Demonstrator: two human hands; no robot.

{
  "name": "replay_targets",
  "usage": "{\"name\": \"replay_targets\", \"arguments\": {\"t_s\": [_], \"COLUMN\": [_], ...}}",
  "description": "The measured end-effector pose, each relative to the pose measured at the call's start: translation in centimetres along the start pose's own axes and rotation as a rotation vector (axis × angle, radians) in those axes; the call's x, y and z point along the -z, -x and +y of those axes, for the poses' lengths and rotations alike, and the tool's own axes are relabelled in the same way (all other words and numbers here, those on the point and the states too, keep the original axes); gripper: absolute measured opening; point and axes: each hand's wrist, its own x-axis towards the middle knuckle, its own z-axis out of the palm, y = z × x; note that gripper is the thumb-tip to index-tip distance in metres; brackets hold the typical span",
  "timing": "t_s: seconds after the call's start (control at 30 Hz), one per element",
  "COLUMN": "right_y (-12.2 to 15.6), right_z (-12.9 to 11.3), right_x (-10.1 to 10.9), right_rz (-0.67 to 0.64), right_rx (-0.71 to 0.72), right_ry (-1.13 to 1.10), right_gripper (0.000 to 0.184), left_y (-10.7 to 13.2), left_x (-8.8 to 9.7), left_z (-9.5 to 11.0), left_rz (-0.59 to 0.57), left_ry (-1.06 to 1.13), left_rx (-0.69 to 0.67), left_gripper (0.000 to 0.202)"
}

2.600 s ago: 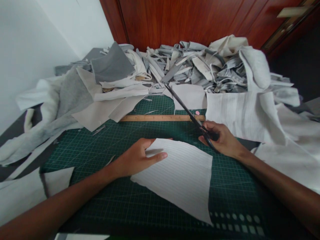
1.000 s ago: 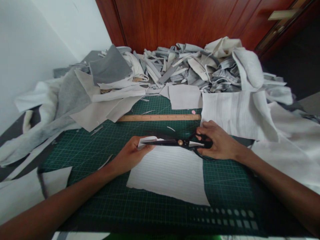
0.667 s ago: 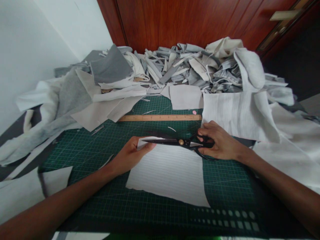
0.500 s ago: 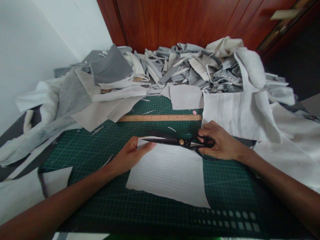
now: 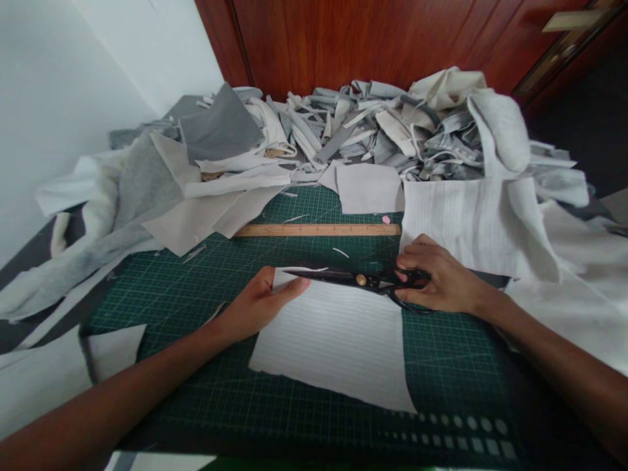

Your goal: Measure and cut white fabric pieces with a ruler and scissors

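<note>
My left hand (image 5: 272, 297) pinches the upper left corner of a white striped fabric piece (image 5: 338, 340), thumb on top. Black scissors (image 5: 361, 279) with a brass-coloured pivot lie along the fabric's far edge, their blades pointing left toward my left thumb. Around the scissor handles my right hand (image 5: 439, 275) is closed. A thin white sliver of fabric curls up along the upper side of the blades near the tips. The lower part of the fabric rests on the green cutting mat (image 5: 456, 366).
A wooden ruler (image 5: 318, 229) lies across the mat beyond the scissors, a small pink chip (image 5: 386, 220) beside it. Grey and white fabric scraps (image 5: 338, 124) heap along the back. More white cloth (image 5: 471, 226) lies at right, and fabric pieces (image 5: 115, 350) at left.
The scissor blades have closed further along the fabric's far edge, and the handles have come closer together. A thin strip now lifts away there. The view has shifted slightly.
</note>
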Motion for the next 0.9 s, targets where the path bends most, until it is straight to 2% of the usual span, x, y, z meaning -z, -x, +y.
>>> {"name": "replay_targets", "arguments": {"t_s": [0.4, 0.63, 0.8, 0.9], "right_y": [0.04, 0.04, 0.07, 0.08], "right_z": [-0.11, -0.15, 0.16, 0.28], "right_x": [0.43, -0.27, -0.19, 0.23], "right_rz": [-0.001, 0.04, 0.109, 0.081], "right_rx": [0.017, 0.037, -0.001, -0.027], "right_ry": [0.007, -0.049, -0.148, -0.168], "right_gripper": [0.041, 0.043, 0.035, 0.029], "left_y": [0.0, 0.01, -0.06, -0.08], "left_x": [0.11, 0.07, -0.01, -0.05], "left_z": [-0.47, -0.13, -0.58, -0.98], "left_rz": [-0.021, -0.041, -0.059, -0.025], "left_ry": [0.051, 0.142, 0.202, 0.175], "left_rx": [-0.017, 0.008, -0.004, -0.021], "left_gripper": [0.044, 0.045, 0.047, 0.051]}}
